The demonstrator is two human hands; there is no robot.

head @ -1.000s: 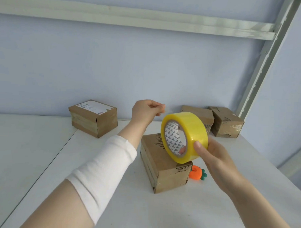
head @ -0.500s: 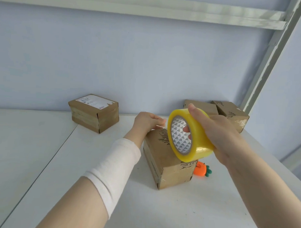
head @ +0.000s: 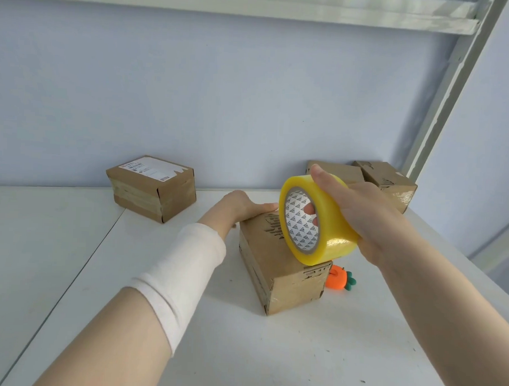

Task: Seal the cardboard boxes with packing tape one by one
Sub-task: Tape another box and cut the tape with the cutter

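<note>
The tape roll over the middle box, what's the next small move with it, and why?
Probably draw the tape roll toward the box's near edge. The left hand is flat on the far end of the box, seemingly pinning the tape end, and the right hand holds the roll just above the lid.

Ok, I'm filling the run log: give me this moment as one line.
stage: taping near box | left hand: flat on its far end | right hand: gripping tape roll above top | other boxes: untouched

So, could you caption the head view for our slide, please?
Left hand steadies a cardboard box; right hand holds tape roll.
</note>
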